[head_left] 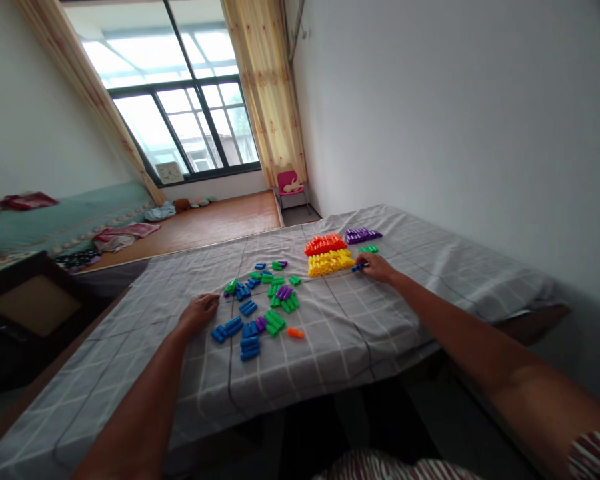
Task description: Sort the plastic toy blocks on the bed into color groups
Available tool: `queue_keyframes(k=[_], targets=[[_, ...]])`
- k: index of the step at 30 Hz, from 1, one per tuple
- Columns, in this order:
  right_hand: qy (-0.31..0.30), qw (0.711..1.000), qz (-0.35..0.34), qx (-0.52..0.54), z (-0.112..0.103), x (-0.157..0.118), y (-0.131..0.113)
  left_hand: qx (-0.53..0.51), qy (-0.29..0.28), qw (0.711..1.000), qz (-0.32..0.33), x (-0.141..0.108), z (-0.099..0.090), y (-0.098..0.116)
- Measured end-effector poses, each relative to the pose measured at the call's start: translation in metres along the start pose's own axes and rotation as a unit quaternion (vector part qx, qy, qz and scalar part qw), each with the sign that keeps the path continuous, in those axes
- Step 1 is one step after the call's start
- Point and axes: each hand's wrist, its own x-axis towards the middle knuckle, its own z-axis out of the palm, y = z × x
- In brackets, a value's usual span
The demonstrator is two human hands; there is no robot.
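Observation:
Small, shiny plastic tubes in several colours lie on a grey checked cloth (180,373). My right hand (375,268) pinches dark blue tubes (359,267) low over the cloth, beside the stacked yellow tubes (329,263). Just behind those are the stacked orange-red tubes (325,244), a purple group (363,235) and a few green tubes (369,249). My left hand (201,312) rests on the cloth, fingers loosely bent, at the left edge of a scattered mix. In that mix are blue tubes (250,348), green tubes (275,321) and purple tubes (284,293).
A single orange tube (295,333) lies near the table's front edge. The white wall (455,133) runs along the right side. Beyond the table are a low wooden platform (225,217), a pink chair (291,183) and a window (180,100). A dark cabinet (27,307) stands at left.

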Motion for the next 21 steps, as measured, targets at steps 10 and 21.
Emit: queue_keyframes(k=[10, 21], targets=[[0.05, 0.988, 0.097, 0.109, -0.027, -0.032, 0.043, -0.04, 0.054, 0.995, -0.07, -0.019, 0.014, 0.006], [0.019, 0.997, 0.015, -0.078, -0.021, -0.051, 0.038, -0.026, 0.062, 0.993, -0.101, -0.021, 0.017, 0.013]])
